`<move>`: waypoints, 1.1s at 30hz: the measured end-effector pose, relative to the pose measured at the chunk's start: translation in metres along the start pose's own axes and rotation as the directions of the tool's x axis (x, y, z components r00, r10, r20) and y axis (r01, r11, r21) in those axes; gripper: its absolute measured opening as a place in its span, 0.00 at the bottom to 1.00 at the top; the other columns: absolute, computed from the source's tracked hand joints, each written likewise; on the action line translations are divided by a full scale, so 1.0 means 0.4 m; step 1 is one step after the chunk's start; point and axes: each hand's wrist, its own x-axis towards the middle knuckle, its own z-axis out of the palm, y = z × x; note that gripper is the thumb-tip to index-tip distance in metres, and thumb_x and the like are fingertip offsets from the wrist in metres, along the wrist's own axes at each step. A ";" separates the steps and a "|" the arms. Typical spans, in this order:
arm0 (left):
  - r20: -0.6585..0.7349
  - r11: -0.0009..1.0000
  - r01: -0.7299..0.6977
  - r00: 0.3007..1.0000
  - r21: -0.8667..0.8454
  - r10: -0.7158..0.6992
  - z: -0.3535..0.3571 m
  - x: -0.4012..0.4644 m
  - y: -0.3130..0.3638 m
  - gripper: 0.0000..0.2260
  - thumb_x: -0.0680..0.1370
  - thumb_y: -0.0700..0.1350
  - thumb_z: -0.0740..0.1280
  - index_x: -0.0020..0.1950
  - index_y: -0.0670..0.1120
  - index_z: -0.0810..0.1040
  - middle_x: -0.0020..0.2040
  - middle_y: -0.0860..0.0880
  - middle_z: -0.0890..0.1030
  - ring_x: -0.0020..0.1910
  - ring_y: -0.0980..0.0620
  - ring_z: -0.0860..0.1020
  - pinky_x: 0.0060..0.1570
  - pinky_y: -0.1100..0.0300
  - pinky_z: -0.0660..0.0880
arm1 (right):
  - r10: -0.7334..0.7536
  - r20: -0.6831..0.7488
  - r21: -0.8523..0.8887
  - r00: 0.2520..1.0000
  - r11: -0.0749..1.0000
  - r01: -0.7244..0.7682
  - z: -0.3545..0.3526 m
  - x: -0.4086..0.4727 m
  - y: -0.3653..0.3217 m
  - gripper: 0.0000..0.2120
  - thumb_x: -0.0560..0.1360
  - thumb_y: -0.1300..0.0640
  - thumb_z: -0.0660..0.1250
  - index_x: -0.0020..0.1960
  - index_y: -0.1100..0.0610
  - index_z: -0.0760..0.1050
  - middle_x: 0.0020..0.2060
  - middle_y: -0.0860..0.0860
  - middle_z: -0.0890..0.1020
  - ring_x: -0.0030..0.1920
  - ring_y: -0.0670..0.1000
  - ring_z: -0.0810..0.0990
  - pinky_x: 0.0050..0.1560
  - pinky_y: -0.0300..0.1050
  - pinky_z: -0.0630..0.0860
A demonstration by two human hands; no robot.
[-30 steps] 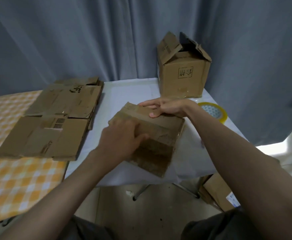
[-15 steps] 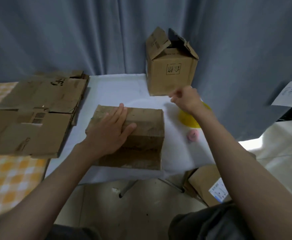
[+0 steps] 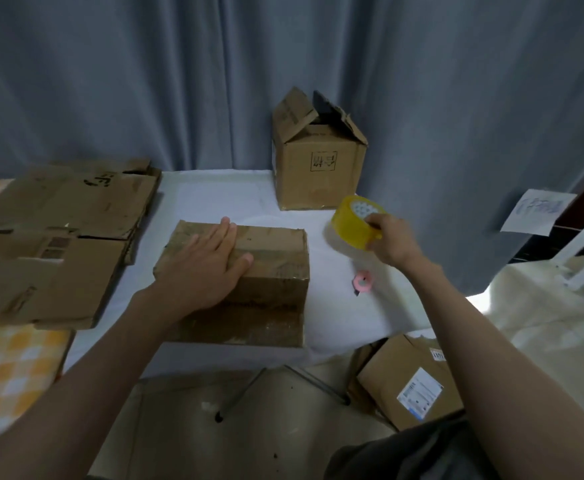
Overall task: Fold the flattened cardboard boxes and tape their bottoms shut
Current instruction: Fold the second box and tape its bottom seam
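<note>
A folded box point(image 3: 249, 282) is pressed flat-handed at the centre of the white counter point(image 3: 214, 199), the left hand point(image 3: 204, 268) laid across its upturned face with fingers straight and spread. To its right, a yellow tape roll point(image 3: 354, 220) is gripped by the right hand point(image 3: 389, 242), fingers curled round its near rim, and is held tilted just above the counter. A small pink item point(image 3: 363, 281) is seen on the cloth below the roll; what it is cannot be told. A second box point(image 3: 318, 168), its top flaps standing open, is set at the back against the grey curtain point(image 3: 145, 81). Flattened boxes point(image 3: 55, 237) are stacked at the left, partly over a checked orange cloth point(image 3: 10, 372). Another carton point(image 3: 412, 379), bearing a label, is seen on the floor under the counter's right edge.
</note>
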 end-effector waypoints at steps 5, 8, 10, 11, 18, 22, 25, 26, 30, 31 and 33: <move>-0.087 1.000 -0.007 0.996 -0.010 0.006 -0.025 -0.006 0.000 0.31 0.83 0.62 0.43 0.82 0.48 0.42 0.82 0.51 0.43 0.80 0.53 0.43 0.77 0.53 0.41 | -0.122 -0.092 0.117 0.988 0.984 0.132 -0.076 -0.053 -0.080 0.21 0.72 0.67 0.71 0.64 0.59 0.77 0.61 0.57 0.79 0.61 0.59 0.74 0.45 0.37 0.60; -0.129 1.000 -0.014 0.992 -0.022 0.011 -0.042 -0.007 0.007 0.31 0.83 0.62 0.44 0.82 0.48 0.44 0.82 0.51 0.45 0.80 0.52 0.44 0.77 0.52 0.41 | -0.167 -0.112 0.167 0.980 0.969 0.184 -0.094 -0.087 -0.113 0.22 0.74 0.67 0.71 0.67 0.60 0.75 0.63 0.57 0.77 0.63 0.58 0.73 0.46 0.33 0.59; -0.158 1.000 -0.016 0.987 -0.024 0.012 -0.050 -0.006 0.011 0.31 0.83 0.62 0.45 0.82 0.48 0.47 0.82 0.50 0.47 0.80 0.52 0.45 0.77 0.53 0.41 | -0.200 -0.111 0.187 0.973 0.958 0.218 -0.100 -0.102 -0.132 0.22 0.74 0.67 0.71 0.67 0.60 0.75 0.62 0.56 0.77 0.62 0.57 0.73 0.47 0.33 0.59; -0.184 0.999 -0.017 0.983 -0.029 0.012 -0.053 -0.005 0.012 0.31 0.83 0.63 0.46 0.82 0.48 0.48 0.82 0.50 0.49 0.80 0.52 0.46 0.77 0.53 0.41 | -0.215 -0.111 0.196 0.970 0.952 0.233 -0.100 -0.106 -0.138 0.21 0.74 0.67 0.71 0.67 0.60 0.75 0.61 0.55 0.77 0.60 0.56 0.73 0.48 0.34 0.60; -0.562 0.851 -0.299 0.827 -0.431 0.006 -0.098 0.006 0.074 0.21 0.83 0.51 0.62 0.76 0.48 0.69 0.73 0.52 0.71 0.71 0.56 0.67 0.70 0.69 0.54 | -0.281 -0.095 0.199 0.955 0.935 0.294 -0.103 -0.126 -0.168 0.22 0.75 0.66 0.70 0.68 0.56 0.74 0.64 0.55 0.75 0.64 0.55 0.71 0.58 0.40 0.61; -0.653 0.773 -0.410 0.757 -0.484 -0.008 -0.123 0.022 0.111 0.17 0.82 0.48 0.65 0.71 0.48 0.76 0.67 0.55 0.76 0.62 0.65 0.69 0.60 0.80 0.60 | -0.336 -0.092 0.196 0.937 0.917 0.348 -0.109 -0.138 -0.181 0.21 0.76 0.64 0.70 0.67 0.54 0.74 0.58 0.50 0.72 0.58 0.48 0.68 0.57 0.39 0.61; -0.679 0.738 -0.448 0.734 -0.505 -0.019 -0.125 0.036 0.127 0.12 0.80 0.47 0.69 0.62 0.48 0.82 0.60 0.54 0.81 0.59 0.61 0.76 0.61 0.64 0.73 | -0.374 -0.082 0.187 0.924 0.905 0.382 -0.115 -0.148 -0.192 0.21 0.76 0.64 0.71 0.66 0.53 0.74 0.56 0.47 0.70 0.56 0.48 0.67 0.56 0.41 0.62; -0.694 0.727 -0.455 0.719 -0.514 -0.041 -0.124 0.037 0.135 0.10 0.78 0.47 0.70 0.59 0.48 0.84 0.56 0.54 0.82 0.56 0.60 0.78 0.58 0.62 0.75 | -0.385 -0.079 0.182 0.919 0.901 0.393 -0.117 -0.152 -0.195 0.21 0.76 0.64 0.71 0.66 0.53 0.74 0.55 0.47 0.70 0.56 0.48 0.67 0.56 0.41 0.62; -0.727 0.704 -0.460 0.676 -0.542 -0.119 -0.135 0.031 0.162 0.04 0.74 0.44 0.75 0.48 0.46 0.85 0.46 0.53 0.84 0.47 0.58 0.80 0.49 0.66 0.77 | -0.422 -0.076 0.163 0.903 0.889 0.429 -0.123 -0.163 -0.199 0.21 0.76 0.62 0.71 0.67 0.52 0.73 0.53 0.44 0.70 0.57 0.49 0.68 0.55 0.42 0.64; -0.706 0.676 -0.450 0.693 -0.584 -0.149 -0.141 0.030 0.163 0.04 0.74 0.43 0.75 0.47 0.46 0.85 0.45 0.53 0.84 0.46 0.58 0.81 0.49 0.66 0.77 | -0.432 -0.071 0.167 0.899 0.883 0.438 -0.126 -0.165 -0.199 0.21 0.76 0.62 0.71 0.67 0.52 0.73 0.51 0.42 0.70 0.56 0.50 0.68 0.55 0.42 0.64; -0.630 0.598 -0.412 0.747 -0.688 -0.210 -0.153 0.032 0.157 0.03 0.74 0.43 0.75 0.46 0.47 0.85 0.44 0.52 0.85 0.45 0.57 0.82 0.47 0.66 0.78 | -0.445 -0.051 0.188 0.894 0.875 0.446 -0.138 -0.171 -0.199 0.20 0.76 0.60 0.71 0.67 0.51 0.73 0.50 0.40 0.71 0.55 0.50 0.68 0.54 0.43 0.65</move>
